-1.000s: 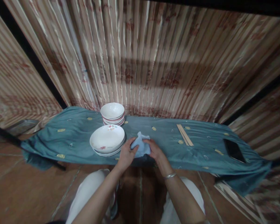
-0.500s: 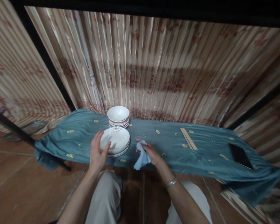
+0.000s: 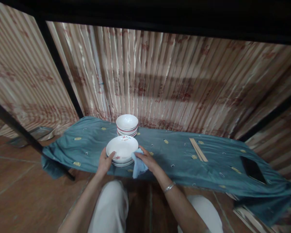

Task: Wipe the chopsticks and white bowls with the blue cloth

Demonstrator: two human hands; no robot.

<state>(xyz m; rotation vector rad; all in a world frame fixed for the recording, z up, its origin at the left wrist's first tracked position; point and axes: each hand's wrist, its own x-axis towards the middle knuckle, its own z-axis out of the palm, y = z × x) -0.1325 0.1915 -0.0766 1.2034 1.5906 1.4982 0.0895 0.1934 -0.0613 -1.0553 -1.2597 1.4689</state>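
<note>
A stack of white plates with a floral print sits on the cloth, and its top plate point(image 3: 122, 148) looks slightly raised at the near side. My left hand point(image 3: 105, 161) grips that plate's left rim, thumb on the upper face and fingers hidden underneath. At the right rim my right hand point(image 3: 146, 158) holds a light blue cloth point(image 3: 138, 165), which hangs down beside the stack. Its fingers are closed on the cloth against the plate. Just behind the plates stands a stack of white bowls point(image 3: 127, 122) with red bands.
A teal patterned tablecloth point(image 3: 169, 152) covers the low surface. Wooden chopsticks point(image 3: 198, 149) lie right of centre, and a black phone point(image 3: 253, 169) is near the right end. Dark posts point(image 3: 59, 68) and a striped curtain point(image 3: 160, 81) stand around it. A metal tray point(image 3: 36, 133) rests on the floor at left.
My right hand has moved left with the cloth to the plate's right rim. My left hand has closed on the left rim. The view has shifted slightly.
</note>
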